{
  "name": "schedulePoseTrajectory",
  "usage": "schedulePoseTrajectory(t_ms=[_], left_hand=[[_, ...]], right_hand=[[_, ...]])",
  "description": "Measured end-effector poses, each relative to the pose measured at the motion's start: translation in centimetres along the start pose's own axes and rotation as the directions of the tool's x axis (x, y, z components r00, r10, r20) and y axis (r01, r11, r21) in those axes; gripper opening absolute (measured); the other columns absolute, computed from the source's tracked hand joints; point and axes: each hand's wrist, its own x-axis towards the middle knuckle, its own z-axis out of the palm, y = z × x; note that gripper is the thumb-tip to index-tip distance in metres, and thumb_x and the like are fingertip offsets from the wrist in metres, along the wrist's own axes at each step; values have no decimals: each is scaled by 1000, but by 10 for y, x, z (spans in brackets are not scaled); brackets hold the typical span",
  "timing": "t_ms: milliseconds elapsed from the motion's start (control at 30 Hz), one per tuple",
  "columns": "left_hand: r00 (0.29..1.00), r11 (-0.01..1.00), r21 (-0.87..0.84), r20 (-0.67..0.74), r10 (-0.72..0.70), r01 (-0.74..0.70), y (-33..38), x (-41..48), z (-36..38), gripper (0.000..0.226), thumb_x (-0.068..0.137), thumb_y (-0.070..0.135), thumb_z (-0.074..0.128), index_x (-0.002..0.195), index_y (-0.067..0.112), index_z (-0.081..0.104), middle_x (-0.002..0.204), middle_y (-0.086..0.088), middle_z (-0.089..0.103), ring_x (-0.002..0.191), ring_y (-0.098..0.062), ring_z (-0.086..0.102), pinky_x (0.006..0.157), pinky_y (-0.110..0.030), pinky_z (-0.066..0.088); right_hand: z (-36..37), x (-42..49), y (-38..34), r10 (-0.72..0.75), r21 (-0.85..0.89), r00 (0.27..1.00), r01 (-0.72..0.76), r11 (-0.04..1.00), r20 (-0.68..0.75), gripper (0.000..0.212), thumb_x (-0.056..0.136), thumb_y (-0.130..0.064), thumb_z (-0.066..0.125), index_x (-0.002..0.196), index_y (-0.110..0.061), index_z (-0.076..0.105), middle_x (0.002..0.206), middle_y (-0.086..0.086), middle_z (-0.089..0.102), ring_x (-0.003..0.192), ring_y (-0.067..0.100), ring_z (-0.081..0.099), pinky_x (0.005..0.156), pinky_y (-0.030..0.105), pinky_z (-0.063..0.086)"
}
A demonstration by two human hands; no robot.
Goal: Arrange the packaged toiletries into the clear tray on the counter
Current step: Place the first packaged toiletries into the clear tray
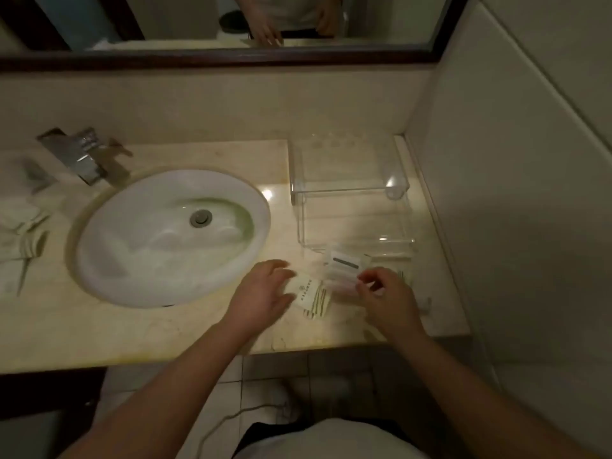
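The pale stone counter [132, 332] runs the width of the view, with the oval white sink [132, 260] sunk into its left half and a chrome faucet [82, 157] behind it. Crumpled white towels [20, 240] lie at the far left.

Right of the sink, pushed toward the corner wall, stands the clear tray [344, 190]. It is a stepped acrylic piece, and no packets show inside it, so the arranging looks barely begun. Its open front faces the person, which lets packets be slid in from the near side.

The toiletries sit in a loose cluster on the counter just in front of the tray, within reach of both hands. The left hand [265, 293] is over the left end of a cream packet [311, 296] with striped edging. Its fingers are spread and loosely bent either side of the packet, not closed on it, likely framing it for a pick-up.

The right hand [387, 299] has its fingers curled, thumb and forefinger pinching the near edge of a clear-wrapped packet [344, 263] with a dark bar. The blur makes its contents hard to tell. It lies nearest the tray, so it is probably first in.
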Motion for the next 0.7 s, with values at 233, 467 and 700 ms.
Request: schedulePoseTrajectory(t_ms=[233,467,700], left_hand=[[985,973,226,174,11,-51,-1,20,17,77,72,45,74,140,24,44,140,1,48,126,-23,39,101,-37,38],[993,993,-26,9,-116,116,-17,15,11,43,69,34,79,103,19,57,99,4,53,94,-15,43,75,-29,39],[908,780,-547,-82,-411,304,-34,-3,-10,17,79,12,74,77,17,57,96,0,65,90,-13,58,79,-28,42]], right_hand=[[16,1,-14,-20,-134,997,30,991,72,11,86,-38,66,92,-31,61,88,-14,59,79,5,60,66,31,59],[48,-19,-27,-107,-350,965,189,917,241,34,87,-40,63,118,-27,63,112,-8,68,88,8,64,82,28,54],[83,-9,-44,-163,-425,957,254,869,239,47,90,-40,57,134,-26,48,142,-3,49,117,21,59,85,36,50]])
